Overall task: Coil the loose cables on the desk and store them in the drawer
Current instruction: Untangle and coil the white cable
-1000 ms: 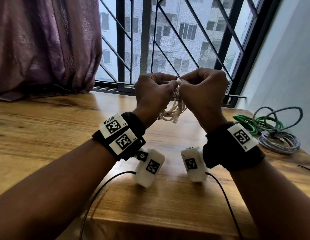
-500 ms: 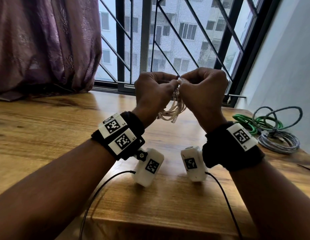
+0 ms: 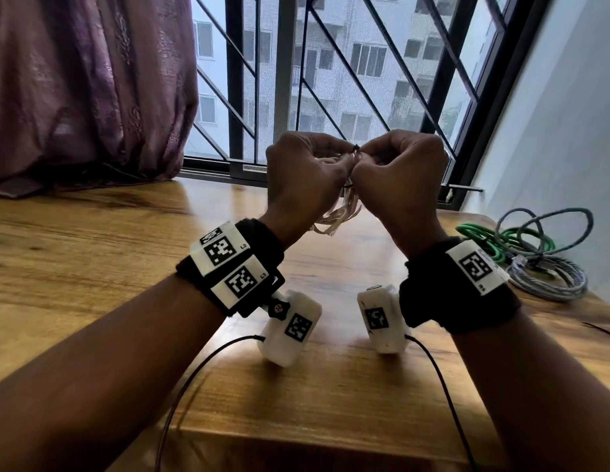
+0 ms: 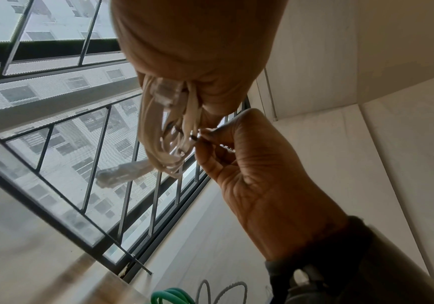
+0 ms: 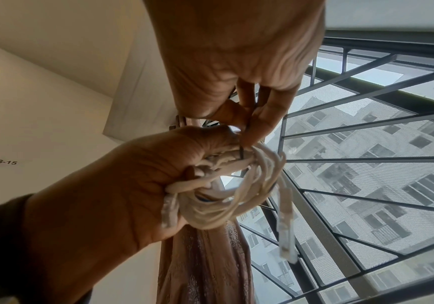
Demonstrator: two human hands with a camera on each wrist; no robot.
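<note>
The coiled white cable (image 5: 226,197) was up in the air above the tabletop (image 3: 92,267), between both hands. It looked light and limp, springy enough to unwind if let go, so the bunched side of the loops seemed the place to hold. The left hand (image 3: 300,178) was curled tight round that bunch, plug ends dangling. The right hand (image 3: 399,175) pinched a thin black tie (image 5: 242,152) against the bundle, fingertips nearly closed. The green cable (image 3: 480,240) and grey cable (image 3: 552,281) lay on the tabletop, well apart.
</note>
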